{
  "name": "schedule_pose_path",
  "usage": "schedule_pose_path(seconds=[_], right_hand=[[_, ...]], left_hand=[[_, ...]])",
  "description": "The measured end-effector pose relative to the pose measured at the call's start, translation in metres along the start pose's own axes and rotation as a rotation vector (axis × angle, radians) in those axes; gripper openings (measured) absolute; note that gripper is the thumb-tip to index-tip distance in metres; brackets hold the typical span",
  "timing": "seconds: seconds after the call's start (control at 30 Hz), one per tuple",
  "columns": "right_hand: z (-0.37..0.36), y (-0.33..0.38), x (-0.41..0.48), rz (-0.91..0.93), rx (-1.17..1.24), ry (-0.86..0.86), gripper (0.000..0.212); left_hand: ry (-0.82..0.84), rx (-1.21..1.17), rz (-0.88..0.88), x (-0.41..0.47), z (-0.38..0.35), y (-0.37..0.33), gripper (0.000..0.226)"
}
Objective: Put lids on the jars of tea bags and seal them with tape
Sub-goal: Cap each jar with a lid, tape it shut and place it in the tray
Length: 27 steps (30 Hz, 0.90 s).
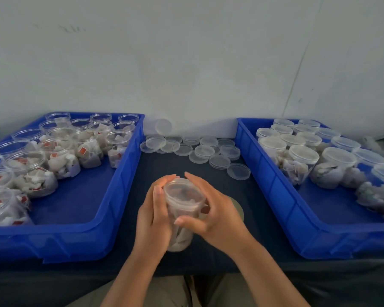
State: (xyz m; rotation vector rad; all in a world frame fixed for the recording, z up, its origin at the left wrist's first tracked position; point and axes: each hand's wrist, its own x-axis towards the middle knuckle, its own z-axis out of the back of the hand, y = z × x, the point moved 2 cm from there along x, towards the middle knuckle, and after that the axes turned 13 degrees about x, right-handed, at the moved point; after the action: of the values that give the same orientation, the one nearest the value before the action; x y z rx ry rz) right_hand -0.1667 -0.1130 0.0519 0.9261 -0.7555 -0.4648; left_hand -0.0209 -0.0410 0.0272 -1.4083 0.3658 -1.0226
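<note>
Both forearms (pixel 138 275) enter from the bottom edge and meet at the centre of the dark tabletop (pixel 182 165). The left hand (pixel 155 216) wraps the left side of a clear jar (pixel 180 238) of tea bags, fingers curled round its wall. The right hand (pixel 215 218) grips the same jar from the right: fingers reach over the far rim, thumb across the near side. A clear lid (pixel 183 191) appears to sit on the mouth; motion blur hides whether it is fully seated.

Key relation: the jar stands between the two hands with its long axis near upright, mouth up. Whether the base rests on the tabletop cannot be told.

A tan disc (pixel 238 209), probably the tape roll, lies flat on the tabletop just behind the right hand. It is nearer that hand than the left, so the sealing step likely falls to the right hand while the left steadies the jar.

Loose lids (pixel 204 150) lie heaped beyond the hands. Open jars (pixel 60 156) fill the blue left bin (pixel 120 196); lidded jars (pixel 302 160) stand in the blue right bin (pixel 273 196)
</note>
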Motion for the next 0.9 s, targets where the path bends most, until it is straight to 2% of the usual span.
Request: schedule_pose_path(seconds=[0.07, 0.17, 0.27, 0.37, 0.43, 0.5, 0.57, 0.63, 0.73, 0.8, 0.9], right_hand=[[0.021, 0.013, 0.0, -0.054, -0.082, 0.025, 0.109], [0.058, 0.036, -0.006, -0.068, -0.125, -0.052, 0.117], [0.11, 0.061, -0.008, -0.029, -0.218, -0.265, 0.102], [0.176, 0.073, 0.001, -0.115, -0.343, -0.455, 0.07], [0.217, 0.067, 0.009, -0.26, -0.494, -0.473, 0.068], [0.248, 0.05, 0.015, -0.359, -0.649, -0.428, 0.051], [0.268, 0.022, 0.018, -0.493, -0.77, -0.349, 0.052], [0.278, -0.016, 0.02, -0.646, -0.81, -0.265, 0.073], [0.278, -0.055, 0.019, -0.795, -0.725, -0.202, 0.11], [0.273, -0.068, 0.019, -0.803, -0.7, -0.18, 0.116], [0.271, -0.074, 0.024, -0.76, -0.84, -0.196, 0.107]], left_hand=[[0.071, 0.024, -0.076, 0.002, -0.002, -0.015, 0.045], [0.076, 0.092, -0.174, 0.006, -0.005, -0.031, 0.065], [0.035, 0.122, -0.123, 0.007, -0.004, -0.035, 0.057], [0.146, 0.268, -0.008, 0.011, -0.007, -0.024, 0.048], [0.248, 0.348, 0.054, 0.014, -0.017, -0.017, 0.036], [0.319, 0.341, 0.076, 0.018, -0.034, -0.017, 0.027], [0.359, 0.286, 0.06, 0.024, -0.056, -0.025, 0.023], [0.425, 0.282, -0.019, 0.028, -0.085, -0.039, 0.026], [0.58, 0.372, -0.259, 0.025, -0.134, -0.064, 0.04], [0.692, 0.443, -0.409, 0.018, -0.162, -0.076, 0.046], [0.803, 0.576, -0.612, 0.0, -0.192, -0.081, 0.05]])
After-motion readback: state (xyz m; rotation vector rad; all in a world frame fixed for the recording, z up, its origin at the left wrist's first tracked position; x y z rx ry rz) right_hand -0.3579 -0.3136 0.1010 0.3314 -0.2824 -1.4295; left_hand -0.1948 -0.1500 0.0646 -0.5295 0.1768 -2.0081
